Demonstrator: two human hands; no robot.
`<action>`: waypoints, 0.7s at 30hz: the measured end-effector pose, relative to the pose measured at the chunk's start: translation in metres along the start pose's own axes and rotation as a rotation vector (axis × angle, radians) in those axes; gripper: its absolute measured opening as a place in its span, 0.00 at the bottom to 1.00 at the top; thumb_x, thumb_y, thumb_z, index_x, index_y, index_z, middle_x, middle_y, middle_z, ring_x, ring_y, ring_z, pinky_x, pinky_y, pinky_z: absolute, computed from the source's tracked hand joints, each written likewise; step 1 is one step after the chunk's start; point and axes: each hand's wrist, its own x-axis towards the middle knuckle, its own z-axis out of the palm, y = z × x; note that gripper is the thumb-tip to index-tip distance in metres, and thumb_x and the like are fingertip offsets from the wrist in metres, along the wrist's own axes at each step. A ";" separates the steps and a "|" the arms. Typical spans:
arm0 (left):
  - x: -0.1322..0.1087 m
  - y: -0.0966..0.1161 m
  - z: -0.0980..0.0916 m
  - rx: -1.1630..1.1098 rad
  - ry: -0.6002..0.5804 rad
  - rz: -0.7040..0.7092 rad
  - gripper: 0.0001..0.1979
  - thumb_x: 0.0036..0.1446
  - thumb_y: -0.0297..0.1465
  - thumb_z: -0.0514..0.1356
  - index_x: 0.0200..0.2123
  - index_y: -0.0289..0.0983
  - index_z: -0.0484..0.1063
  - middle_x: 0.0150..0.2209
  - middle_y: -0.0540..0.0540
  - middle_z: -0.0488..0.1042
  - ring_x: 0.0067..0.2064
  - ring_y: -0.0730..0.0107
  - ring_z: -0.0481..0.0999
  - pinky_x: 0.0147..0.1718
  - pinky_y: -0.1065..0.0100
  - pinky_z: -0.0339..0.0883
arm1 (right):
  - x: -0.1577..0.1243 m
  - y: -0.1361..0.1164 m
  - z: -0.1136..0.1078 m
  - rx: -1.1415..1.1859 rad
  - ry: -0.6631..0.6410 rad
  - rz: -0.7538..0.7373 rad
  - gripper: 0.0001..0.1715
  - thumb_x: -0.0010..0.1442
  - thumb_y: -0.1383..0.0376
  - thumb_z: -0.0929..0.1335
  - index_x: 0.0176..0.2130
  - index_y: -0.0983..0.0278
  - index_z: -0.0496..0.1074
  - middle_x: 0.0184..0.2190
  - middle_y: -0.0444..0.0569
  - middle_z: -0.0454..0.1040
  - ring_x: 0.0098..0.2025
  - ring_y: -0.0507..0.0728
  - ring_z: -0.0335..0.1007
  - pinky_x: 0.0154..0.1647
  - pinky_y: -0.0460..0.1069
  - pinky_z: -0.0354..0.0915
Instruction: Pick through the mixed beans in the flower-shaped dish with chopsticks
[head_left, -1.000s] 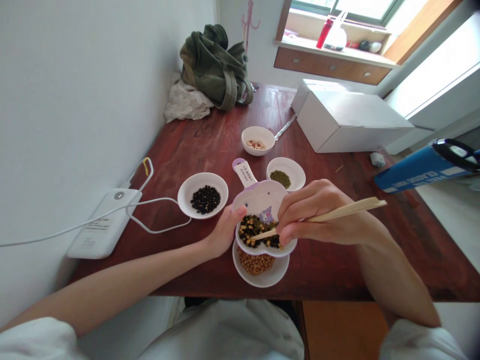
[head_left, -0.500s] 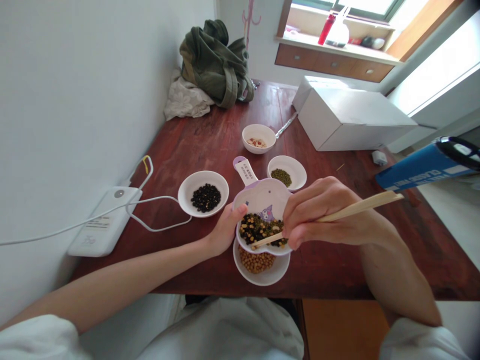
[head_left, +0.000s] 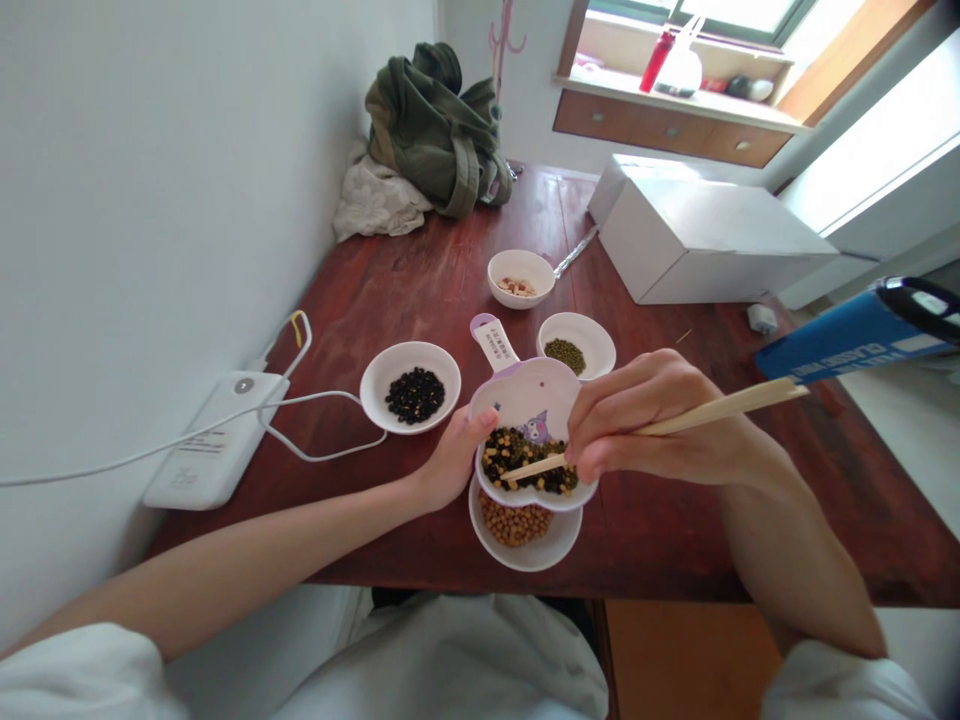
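Observation:
My left hand [head_left: 454, 460] grips the rim of a white handled dish [head_left: 525, 392] with purple trim and a cartoon print. The dish holds a mix of black beans, green mung beans and yellow soybeans [head_left: 529, 462]. My right hand [head_left: 645, 418] holds wooden chopsticks [head_left: 720, 411] above the dish, their tips in the bean mix. Under the dish is a white bowl [head_left: 551, 550] of yellow soybeans [head_left: 506, 520], partly hidden by the dish.
On the red-brown wooden table [head_left: 405, 300] stand white bowls of black beans [head_left: 415, 395], mung beans [head_left: 564, 356] and pale bits [head_left: 516, 287]. A white box [head_left: 712, 240] stands at the right, a corded white power unit [head_left: 214, 440] at left.
My right hand and the chopsticks have shifted slightly, with the chopsticks' upper ends now reaching further right. The whole view has drifted slightly. The dish stays over the soybean bowl.

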 end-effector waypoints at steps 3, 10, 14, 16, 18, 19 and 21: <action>0.000 0.001 0.001 0.006 -0.008 0.008 0.40 0.66 0.63 0.74 0.62 0.34 0.88 0.49 0.36 0.94 0.58 0.36 0.92 0.66 0.43 0.83 | 0.002 0.002 0.002 -0.013 -0.013 0.012 0.23 0.80 0.54 0.77 0.36 0.66 0.88 0.32 0.51 0.89 0.31 0.51 0.83 0.33 0.45 0.73; 0.000 0.001 0.001 0.002 -0.029 0.021 0.39 0.69 0.61 0.73 0.65 0.35 0.86 0.50 0.36 0.94 0.59 0.36 0.92 0.67 0.43 0.82 | 0.002 0.006 0.005 0.009 -0.021 0.002 0.22 0.79 0.54 0.77 0.37 0.66 0.89 0.32 0.51 0.89 0.31 0.51 0.84 0.34 0.45 0.73; -0.001 0.000 0.000 -0.006 -0.024 0.015 0.41 0.67 0.63 0.74 0.66 0.35 0.86 0.52 0.36 0.94 0.60 0.35 0.91 0.68 0.42 0.81 | 0.002 0.003 0.004 0.032 -0.034 0.017 0.22 0.79 0.54 0.77 0.36 0.65 0.88 0.32 0.50 0.89 0.31 0.51 0.84 0.34 0.45 0.74; -0.001 -0.001 -0.001 -0.007 -0.016 0.018 0.41 0.68 0.62 0.74 0.66 0.35 0.86 0.52 0.35 0.94 0.62 0.34 0.91 0.69 0.42 0.80 | 0.000 -0.001 0.001 0.042 -0.039 0.006 0.21 0.79 0.54 0.77 0.36 0.65 0.88 0.32 0.50 0.89 0.31 0.51 0.84 0.34 0.45 0.74; -0.002 -0.003 -0.002 -0.015 -0.013 0.019 0.40 0.68 0.62 0.74 0.66 0.35 0.86 0.53 0.35 0.94 0.63 0.34 0.90 0.70 0.41 0.79 | -0.001 -0.004 -0.003 0.045 -0.025 -0.002 0.19 0.79 0.56 0.78 0.36 0.63 0.88 0.33 0.50 0.90 0.31 0.51 0.85 0.34 0.45 0.75; -0.002 -0.004 -0.002 -0.020 -0.013 0.017 0.40 0.68 0.62 0.73 0.66 0.35 0.86 0.54 0.35 0.94 0.64 0.33 0.90 0.70 0.41 0.79 | -0.002 -0.005 -0.005 0.048 -0.012 -0.004 0.18 0.78 0.57 0.78 0.36 0.63 0.88 0.33 0.50 0.90 0.32 0.51 0.86 0.34 0.45 0.75; -0.002 -0.005 -0.003 -0.027 -0.017 0.007 0.40 0.69 0.62 0.73 0.66 0.36 0.86 0.54 0.35 0.94 0.64 0.33 0.90 0.70 0.41 0.79 | -0.003 -0.004 -0.007 0.061 0.012 -0.011 0.17 0.77 0.58 0.79 0.36 0.63 0.88 0.32 0.50 0.90 0.31 0.52 0.86 0.34 0.44 0.76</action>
